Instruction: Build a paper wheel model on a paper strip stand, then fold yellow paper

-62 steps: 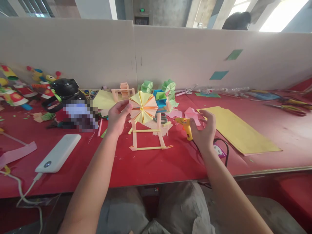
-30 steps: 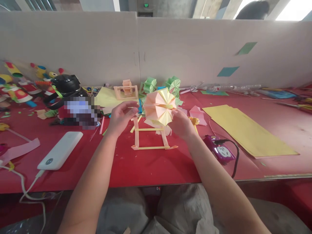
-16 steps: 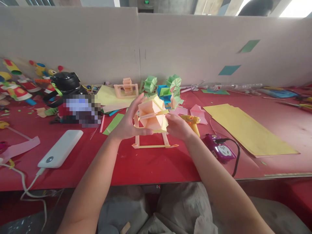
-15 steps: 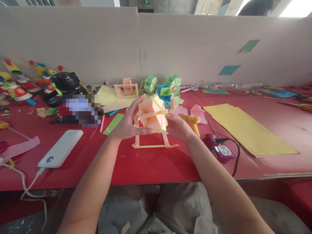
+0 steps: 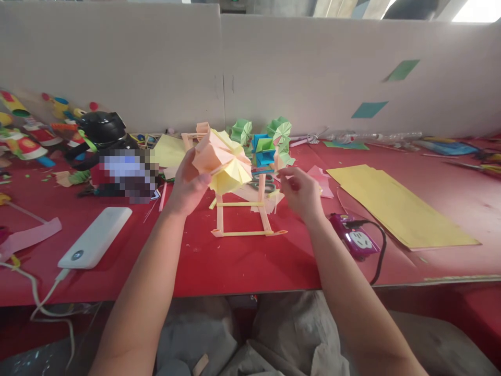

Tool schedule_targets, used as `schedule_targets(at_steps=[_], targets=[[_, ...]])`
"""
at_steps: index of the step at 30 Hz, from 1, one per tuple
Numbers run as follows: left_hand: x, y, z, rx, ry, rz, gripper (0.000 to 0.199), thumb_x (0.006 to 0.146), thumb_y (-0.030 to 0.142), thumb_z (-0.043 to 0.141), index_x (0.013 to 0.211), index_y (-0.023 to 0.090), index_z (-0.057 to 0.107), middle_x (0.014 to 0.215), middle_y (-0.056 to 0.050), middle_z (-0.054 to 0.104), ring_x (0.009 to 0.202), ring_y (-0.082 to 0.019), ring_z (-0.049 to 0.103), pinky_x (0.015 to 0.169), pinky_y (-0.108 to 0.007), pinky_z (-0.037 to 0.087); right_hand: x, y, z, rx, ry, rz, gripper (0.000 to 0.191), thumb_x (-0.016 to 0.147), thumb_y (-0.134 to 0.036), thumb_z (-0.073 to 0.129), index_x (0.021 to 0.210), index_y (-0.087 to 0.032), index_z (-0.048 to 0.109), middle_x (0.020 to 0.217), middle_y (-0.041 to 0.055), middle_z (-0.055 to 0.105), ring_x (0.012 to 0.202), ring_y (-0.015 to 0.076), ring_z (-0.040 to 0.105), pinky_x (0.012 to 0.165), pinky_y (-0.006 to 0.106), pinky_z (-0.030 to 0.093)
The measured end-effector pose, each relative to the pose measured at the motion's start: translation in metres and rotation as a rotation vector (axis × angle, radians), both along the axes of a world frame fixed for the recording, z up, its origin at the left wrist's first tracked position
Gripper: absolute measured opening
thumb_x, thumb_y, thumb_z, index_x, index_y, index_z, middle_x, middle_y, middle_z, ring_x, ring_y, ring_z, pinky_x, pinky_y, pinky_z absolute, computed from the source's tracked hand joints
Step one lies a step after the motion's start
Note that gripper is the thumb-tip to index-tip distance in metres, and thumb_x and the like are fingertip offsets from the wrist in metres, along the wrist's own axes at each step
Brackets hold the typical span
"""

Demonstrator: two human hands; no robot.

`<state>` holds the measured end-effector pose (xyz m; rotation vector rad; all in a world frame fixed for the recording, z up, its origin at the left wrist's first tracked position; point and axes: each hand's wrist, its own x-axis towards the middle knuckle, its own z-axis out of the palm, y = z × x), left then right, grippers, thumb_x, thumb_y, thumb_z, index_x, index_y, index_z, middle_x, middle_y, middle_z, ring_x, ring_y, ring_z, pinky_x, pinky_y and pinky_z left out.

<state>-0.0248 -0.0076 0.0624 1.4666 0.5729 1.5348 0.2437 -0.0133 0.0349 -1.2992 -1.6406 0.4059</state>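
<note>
My left hand [image 5: 190,185] is closed around the edge of a folded paper wheel [image 5: 225,162] in pink and yellow, held tilted above the table. Below the wheel a frame of pale paper strips and yellow rolled-paper bars [image 5: 245,233] rests on the red tabletop. My right hand [image 5: 301,193] is to the right of the wheel, apart from it, with fingers pinched together; what they hold, if anything, is too small to make out. Scissors [image 5: 263,183] with dark green handles lie behind the frame, partly covered. Blue and green folded paper pieces [image 5: 264,151] stand farther back.
A white power bank [image 5: 96,237] with a cable lies at left, a purple power socket [image 5: 356,237] at right. Yellow paper sheets [image 5: 399,209] lie beyond the socket. A black lidded container [image 5: 104,130] stands back left. A pale partition [image 5: 156,68] closes off the table's rear.
My left hand has lifted the paper wheel up and left, turning its pleated face toward me. My right hand has come away from it to the right. More of the frame and the scissors now show.
</note>
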Motion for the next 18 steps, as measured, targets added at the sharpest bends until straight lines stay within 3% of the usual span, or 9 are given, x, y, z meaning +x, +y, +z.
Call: schedule_targets(at_steps=[4,8,10,13,15,18], targets=[[-0.007,0.003,0.001,-0.036,-0.016,0.092,0.062,0.064,0.064,0.081,0.114,0.031,0.065,0.115,-0.008,0.069,0.122,-0.033,0.061,0.088,-0.040,0.058,-0.003,0.001,-0.010,-0.101,-0.289,0.014,0.025,0.081,-0.019,0.052,0.093,-0.021,0.073,0.094,0.0082,0.072,0.068,0.0194,0.063,0.072,0.038,0.053],[-0.015,0.005,0.003,-0.036,-0.025,0.142,0.062,0.063,0.065,0.080,0.114,0.033,0.066,0.119,-0.007,0.069,0.128,-0.033,0.057,0.090,-0.041,0.057,-0.012,-0.005,0.003,0.049,-0.182,0.017,0.026,0.089,-0.025,0.049,0.102,-0.023,0.072,0.099,0.0082,0.071,0.075,0.0194,0.064,0.070,0.034,0.053],[-0.018,0.005,0.004,-0.034,-0.044,0.124,0.061,0.065,0.064,0.078,0.115,0.033,0.066,0.120,-0.007,0.069,0.129,-0.033,0.056,0.092,-0.041,0.056,-0.019,-0.001,0.019,0.114,-0.179,0.123,0.026,0.092,-0.026,0.049,0.103,-0.023,0.072,0.103,0.0081,0.070,0.080,0.0193,0.064,0.073,0.034,0.053],[-0.020,0.004,0.006,-0.025,-0.088,0.088,0.056,0.069,0.062,0.073,0.117,0.034,0.066,0.121,-0.006,0.069,0.130,-0.033,0.056,0.095,-0.042,0.055,-0.036,0.023,0.044,0.089,-0.364,0.343,0.024,0.090,-0.018,0.051,0.098,-0.021,0.073,0.102,0.0070,0.072,0.091,0.0215,0.064,0.082,0.035,0.051],[-0.020,0.003,0.007,-0.023,-0.108,0.072,0.053,0.071,0.061,0.070,0.117,0.034,0.067,0.122,-0.005,0.069,0.130,-0.033,0.056,0.096,-0.043,0.055,-0.052,0.048,0.053,-0.012,-0.486,0.440,0.028,0.085,-0.009,0.052,0.098,-0.021,0.074,0.104,0.0056,0.073,0.091,0.0205,0.064,0.084,0.034,0.050],[-0.020,0.002,0.008,-0.034,-0.102,0.065,0.056,0.071,0.064,0.069,0.118,0.033,0.066,0.121,-0.007,0.069,0.130,-0.034,0.056,0.096,-0.045,0.055,-0.078,0.085,0.052,-0.200,-0.742,0.627,0.036,0.077,0.001,0.056,0.097,-0.021,0.076,0.103,0.0049,0.075,0.089,0.0192,0.066,0.081,0.032,0.050]])
